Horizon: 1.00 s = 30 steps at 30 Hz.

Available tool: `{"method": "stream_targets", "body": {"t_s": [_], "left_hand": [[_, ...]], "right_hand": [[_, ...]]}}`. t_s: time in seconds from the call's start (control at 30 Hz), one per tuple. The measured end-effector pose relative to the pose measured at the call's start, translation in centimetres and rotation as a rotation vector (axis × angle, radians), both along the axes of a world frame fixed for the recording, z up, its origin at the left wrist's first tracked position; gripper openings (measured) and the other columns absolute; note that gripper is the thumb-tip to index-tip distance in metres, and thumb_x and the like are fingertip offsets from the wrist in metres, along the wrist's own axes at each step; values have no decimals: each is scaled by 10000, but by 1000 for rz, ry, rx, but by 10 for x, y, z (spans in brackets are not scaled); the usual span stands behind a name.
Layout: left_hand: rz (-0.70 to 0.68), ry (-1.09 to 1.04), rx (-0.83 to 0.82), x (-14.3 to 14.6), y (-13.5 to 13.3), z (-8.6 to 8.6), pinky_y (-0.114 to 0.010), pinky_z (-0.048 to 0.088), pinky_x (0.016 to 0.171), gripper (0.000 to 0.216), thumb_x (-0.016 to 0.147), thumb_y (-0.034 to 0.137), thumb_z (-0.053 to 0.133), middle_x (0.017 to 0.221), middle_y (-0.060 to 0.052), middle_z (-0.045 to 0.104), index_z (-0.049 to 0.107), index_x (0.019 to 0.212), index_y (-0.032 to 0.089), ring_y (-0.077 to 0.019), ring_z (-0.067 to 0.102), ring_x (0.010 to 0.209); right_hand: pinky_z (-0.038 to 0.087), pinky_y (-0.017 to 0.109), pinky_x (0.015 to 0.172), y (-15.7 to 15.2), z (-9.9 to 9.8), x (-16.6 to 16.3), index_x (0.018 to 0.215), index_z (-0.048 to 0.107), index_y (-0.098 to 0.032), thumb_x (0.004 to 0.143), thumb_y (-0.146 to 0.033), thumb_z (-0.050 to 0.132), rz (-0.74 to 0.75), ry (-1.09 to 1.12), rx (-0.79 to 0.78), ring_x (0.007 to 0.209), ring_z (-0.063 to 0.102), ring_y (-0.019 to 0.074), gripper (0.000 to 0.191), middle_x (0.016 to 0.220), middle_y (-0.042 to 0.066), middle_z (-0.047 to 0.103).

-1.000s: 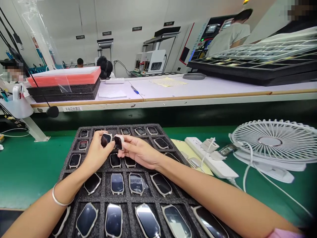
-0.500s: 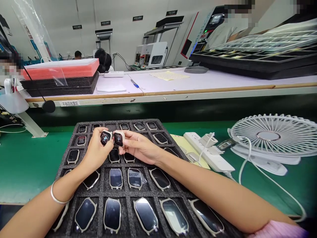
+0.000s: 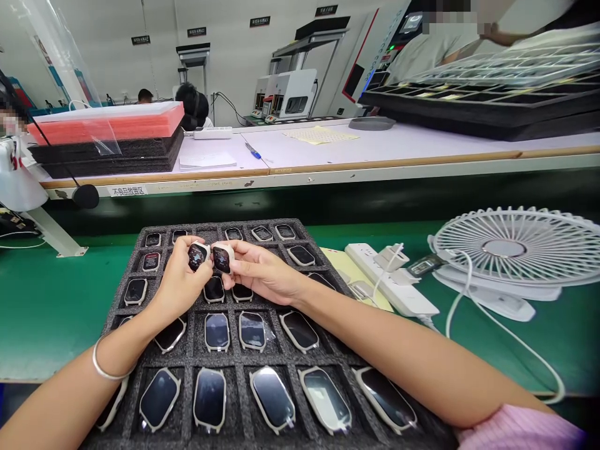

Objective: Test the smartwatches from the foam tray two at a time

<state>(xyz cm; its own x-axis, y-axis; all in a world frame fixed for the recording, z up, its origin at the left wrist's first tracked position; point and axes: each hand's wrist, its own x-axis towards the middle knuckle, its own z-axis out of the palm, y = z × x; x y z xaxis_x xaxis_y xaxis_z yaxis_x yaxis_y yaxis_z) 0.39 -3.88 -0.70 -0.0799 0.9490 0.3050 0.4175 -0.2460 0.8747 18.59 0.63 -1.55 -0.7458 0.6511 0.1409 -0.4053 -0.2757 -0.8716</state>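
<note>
A black foam tray (image 3: 190, 359) lies on the green table in front of me, its pockets filled with several smartwatch bodies with dark screens. My left hand (image 3: 178, 284) is closed on one watch body (image 3: 197, 255), held up above the tray's far rows. My right hand (image 3: 260, 272) is closed on a second watch body (image 3: 222, 257). The two watches are side by side, almost touching, with lit screens facing me. A silver bangle sits on my left wrist.
A white fan (image 3: 513, 247) lies flat at the right, with a white power strip (image 3: 391, 287) and cables beside it. Behind is a raised shelf (image 3: 328, 172) with stacked foam trays (image 3: 107, 147) and more trays (image 3: 482, 106). Other people work in the background.
Both hands have stayed over the tray's far rows with the two watches held together; the screens have turned a little more toward me. The view has shifted slightly.
</note>
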Motion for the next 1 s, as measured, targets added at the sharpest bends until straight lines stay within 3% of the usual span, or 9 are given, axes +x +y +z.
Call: {"method": "stream_targets", "body": {"t_s": [1.0], "left_hand": [[-20, -29, 45, 2, -1, 4, -330, 431, 771, 362, 776, 347, 597, 970, -39, 555, 476, 1076, 186, -189, 528, 863]], "right_hand": [[564, 227, 709, -1, 1, 2, 1128, 672, -193, 809, -305, 880, 14, 54, 5, 714, 657, 94, 398, 986, -7, 622]]}}
